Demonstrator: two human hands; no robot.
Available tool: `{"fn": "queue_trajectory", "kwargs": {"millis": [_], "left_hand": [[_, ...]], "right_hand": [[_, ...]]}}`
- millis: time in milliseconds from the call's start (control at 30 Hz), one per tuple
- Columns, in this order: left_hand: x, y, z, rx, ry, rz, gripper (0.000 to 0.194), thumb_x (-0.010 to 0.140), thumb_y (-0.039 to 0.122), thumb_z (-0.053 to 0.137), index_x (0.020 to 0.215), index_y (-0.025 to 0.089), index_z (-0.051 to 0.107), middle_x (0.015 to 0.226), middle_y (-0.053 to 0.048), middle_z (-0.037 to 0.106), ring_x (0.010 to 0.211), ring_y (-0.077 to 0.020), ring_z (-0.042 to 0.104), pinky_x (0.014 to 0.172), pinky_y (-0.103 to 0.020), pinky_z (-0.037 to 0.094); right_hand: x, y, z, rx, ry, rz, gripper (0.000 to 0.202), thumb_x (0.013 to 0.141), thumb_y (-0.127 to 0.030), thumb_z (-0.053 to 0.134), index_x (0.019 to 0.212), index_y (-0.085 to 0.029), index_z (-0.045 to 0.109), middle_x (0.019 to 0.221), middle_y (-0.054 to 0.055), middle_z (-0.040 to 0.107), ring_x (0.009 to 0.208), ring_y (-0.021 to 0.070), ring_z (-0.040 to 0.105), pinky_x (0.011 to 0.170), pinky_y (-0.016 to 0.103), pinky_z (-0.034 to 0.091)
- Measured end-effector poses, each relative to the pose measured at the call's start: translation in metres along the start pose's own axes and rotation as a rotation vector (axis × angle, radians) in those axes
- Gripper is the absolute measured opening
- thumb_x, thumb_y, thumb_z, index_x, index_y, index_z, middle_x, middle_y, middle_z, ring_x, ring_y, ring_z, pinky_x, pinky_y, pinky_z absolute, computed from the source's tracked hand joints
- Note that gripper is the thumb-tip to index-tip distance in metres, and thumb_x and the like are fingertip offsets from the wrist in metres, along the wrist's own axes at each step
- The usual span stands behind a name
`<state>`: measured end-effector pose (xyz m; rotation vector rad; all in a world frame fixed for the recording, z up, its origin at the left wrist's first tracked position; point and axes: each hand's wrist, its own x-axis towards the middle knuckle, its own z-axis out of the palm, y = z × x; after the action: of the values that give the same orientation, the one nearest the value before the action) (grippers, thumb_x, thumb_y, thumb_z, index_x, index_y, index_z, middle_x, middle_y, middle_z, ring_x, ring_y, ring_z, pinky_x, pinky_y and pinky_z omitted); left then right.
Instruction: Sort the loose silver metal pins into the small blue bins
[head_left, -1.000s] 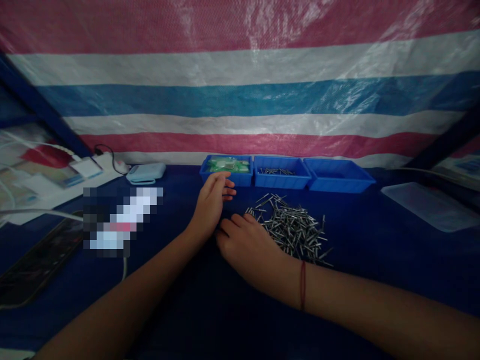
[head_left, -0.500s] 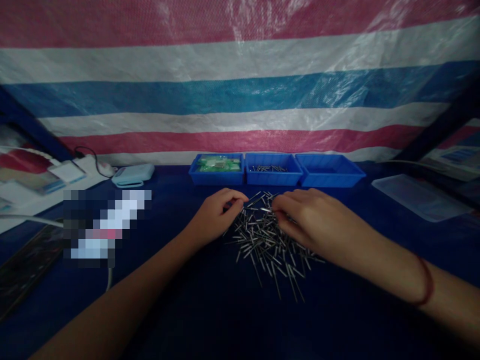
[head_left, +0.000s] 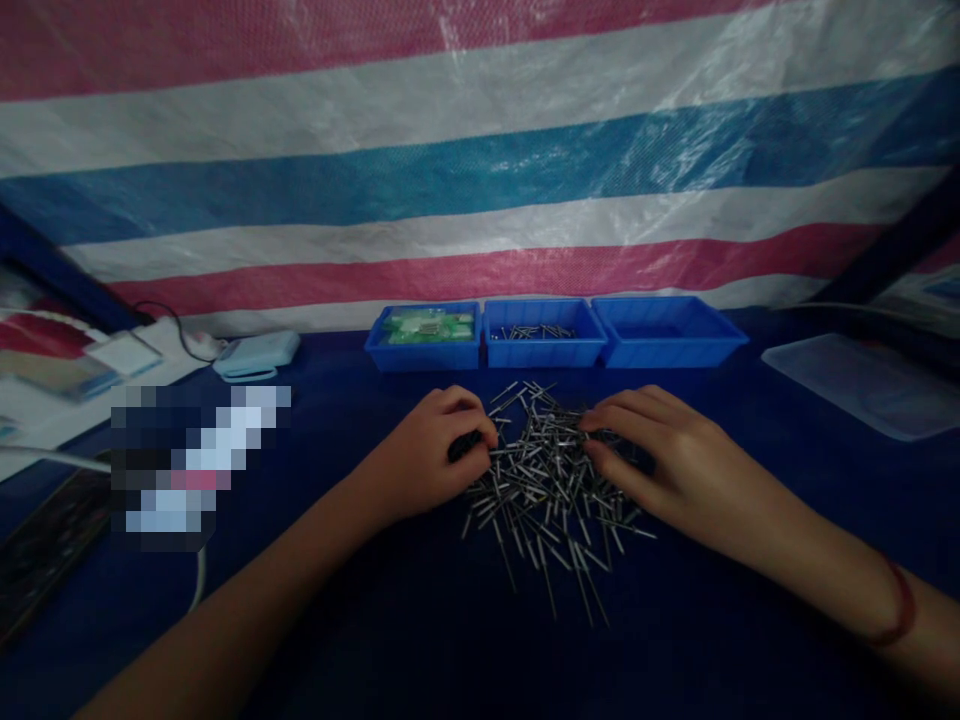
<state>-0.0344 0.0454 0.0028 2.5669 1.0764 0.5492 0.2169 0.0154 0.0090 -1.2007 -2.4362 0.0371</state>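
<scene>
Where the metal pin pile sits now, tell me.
In the head view, the metal pin pile lies just right of centre on the blue tabletop, between the left hand and the right hand, nearer the camera than the middle blue bin.

A striped plastic sheet (head_left: 450,185) in red, white and blue hangs like a wall behind the dark blue desk (head_left: 390,630), its bands a little wavy. A dark left post (head_left: 64,270) and a dark right post (head_left: 892,240) slant at either side. The light is dim, with pale glints on the sheet
</scene>
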Motion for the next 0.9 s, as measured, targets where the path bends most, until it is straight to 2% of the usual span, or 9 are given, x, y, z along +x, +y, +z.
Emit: {"fn": "queue_trajectory", "kwargs": {"millis": [100,167,333,567,767,900], "left_hand": [[0.002,-0.003,0.004,0.081,0.019,0.035,0.024,0.087,0.019,0.048,0.104,0.021,0.064,0.107,-0.007,0.055,0.094,-0.0194,0.051,0.086,-0.038,0.041],[0.006,-0.005,0.005,0.123,0.019,0.057,0.026,0.089,0.019,0.045,0.108,0.022,0.063,0.110,-0.007,0.055,0.096,-0.0200,0.051,0.087,-0.038,0.041],[0.025,-0.004,0.002,0.165,-0.014,0.124,0.023,0.091,0.025,0.047,0.104,0.023,0.066,0.110,-0.007,0.055,0.097,-0.0197,0.052,0.089,-0.038,0.041],[0.046,-0.002,-0.002,0.188,-0.203,0.154,0.013,0.085,0.022,0.057,0.090,0.022,0.069,0.104,-0.004,0.057,0.094,-0.0192,0.054,0.086,-0.035,0.043],[0.045,-0.005,0.004,0.137,-0.201,0.137,0.012,0.087,0.024,0.056,0.089,0.019,0.066,0.103,-0.006,0.056,0.094,-0.0187,0.053,0.087,-0.035,0.043],[0.041,-0.005,-0.002,0.181,-0.173,0.148,0.015,0.090,0.024,0.050,0.088,0.017,0.063,0.101,-0.006,0.055,0.093,-0.0189,0.053,0.087,-0.036,0.043]], "right_hand": [[-0.001,0.001,0.002,0.054,0.008,0.012,0.017,0.089,-0.026,0.047,0.095,-0.017,0.061,0.093,0.007,0.063,0.089,0.0206,0.055,0.079,0.036,0.045],[-0.001,0.001,0.004,0.078,0.011,0.019,0.017,0.089,-0.025,0.048,0.094,-0.018,0.062,0.093,0.006,0.063,0.089,0.0203,0.055,0.080,0.035,0.045],[0.001,0.001,0.007,0.121,0.020,0.032,0.016,0.088,-0.025,0.048,0.093,-0.017,0.062,0.092,0.006,0.063,0.088,0.0203,0.056,0.079,0.036,0.045],[-0.001,0.001,0.007,0.156,0.009,0.032,0.014,0.087,-0.022,0.049,0.090,-0.018,0.062,0.089,0.006,0.063,0.085,0.0200,0.056,0.077,0.036,0.045],[0.001,-0.002,0.006,0.178,-0.002,0.038,0.014,0.087,-0.021,0.049,0.089,-0.017,0.063,0.088,0.006,0.063,0.085,0.0194,0.055,0.078,0.036,0.044],[0.000,-0.001,0.006,0.180,0.005,0.040,0.015,0.087,-0.021,0.048,0.088,-0.017,0.063,0.088,0.006,0.063,0.085,0.0192,0.055,0.078,0.035,0.044]]}}
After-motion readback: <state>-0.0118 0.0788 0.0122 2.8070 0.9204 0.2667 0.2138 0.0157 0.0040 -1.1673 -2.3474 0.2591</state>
